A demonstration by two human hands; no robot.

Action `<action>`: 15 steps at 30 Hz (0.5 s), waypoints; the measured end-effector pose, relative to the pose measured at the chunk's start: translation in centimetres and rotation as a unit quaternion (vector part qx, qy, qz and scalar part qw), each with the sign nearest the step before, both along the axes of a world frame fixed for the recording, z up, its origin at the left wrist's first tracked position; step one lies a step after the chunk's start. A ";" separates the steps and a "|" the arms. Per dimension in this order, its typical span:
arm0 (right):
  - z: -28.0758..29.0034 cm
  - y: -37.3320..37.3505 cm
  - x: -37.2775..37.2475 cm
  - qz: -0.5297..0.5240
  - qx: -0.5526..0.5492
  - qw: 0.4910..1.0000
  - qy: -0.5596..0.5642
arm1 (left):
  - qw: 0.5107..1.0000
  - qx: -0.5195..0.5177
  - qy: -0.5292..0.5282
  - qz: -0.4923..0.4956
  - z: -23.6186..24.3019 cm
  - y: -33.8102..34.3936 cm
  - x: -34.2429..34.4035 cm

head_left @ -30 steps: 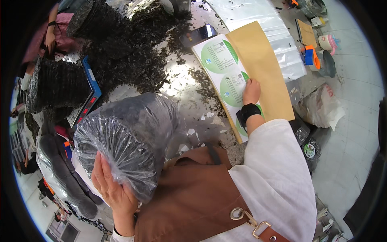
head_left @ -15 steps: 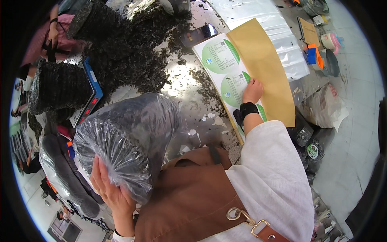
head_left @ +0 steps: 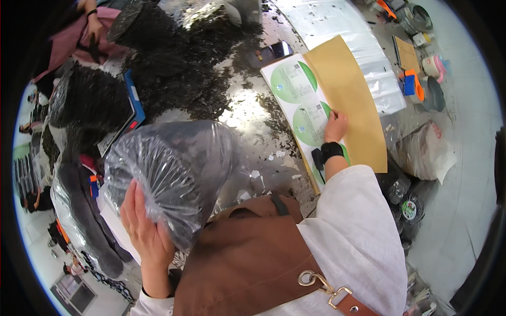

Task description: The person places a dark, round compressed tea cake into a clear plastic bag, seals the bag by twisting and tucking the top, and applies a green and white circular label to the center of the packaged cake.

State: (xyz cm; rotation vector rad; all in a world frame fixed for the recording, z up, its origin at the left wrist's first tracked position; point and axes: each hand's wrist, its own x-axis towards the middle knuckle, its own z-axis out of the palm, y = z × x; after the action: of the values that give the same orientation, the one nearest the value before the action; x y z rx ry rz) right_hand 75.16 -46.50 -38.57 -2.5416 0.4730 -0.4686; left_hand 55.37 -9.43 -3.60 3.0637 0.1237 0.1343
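Note:
A clear plastic bag (head_left: pixel 158 168) packed with dark dried flakes leans in front of me at the left, its gathered end facing me. My left hand (head_left: pixel 147 226) lies flat on that pleated end, fingers stretched out; the thumb is mostly hidden. At the right, a sheet of round white-and-green labels (head_left: pixel 295 87) lies on the table with its brown backing paper (head_left: pixel 348 95) spread beside it. My right hand (head_left: pixel 336 128), with a black band on the wrist, is closed in a pinch at the edge of the lower round label.
Dark dried flakes (head_left: pixel 184 79) are heaped across the metal table. Stacked dark round cakes (head_left: pixel 84 100) stand by a blue-edged device (head_left: pixel 136 100) at the left. A phone (head_left: pixel 274 52) lies above the labels. Clear plastic sheets (head_left: pixel 337 31) lie beyond. Another person's hand (head_left: pixel 95 26) shows far left.
The view has shifted slightly, so most things sit a little lower and further right. My right hand stays at the label's edge; my left hand stays against the bag.

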 end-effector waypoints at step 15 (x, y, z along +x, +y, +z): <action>38.5 9.8 -4.8 0.401 0.684 0.597 -0.124 | 0.989 -0.068 -0.123 -0.036 -0.2 1.2 2.2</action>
State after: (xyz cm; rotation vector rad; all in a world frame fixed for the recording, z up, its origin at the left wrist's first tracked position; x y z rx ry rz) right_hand 70.39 -36.73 -0.06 -0.9026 -0.3845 0.0041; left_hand 57.62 -8.28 -3.85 2.8820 0.0073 0.4745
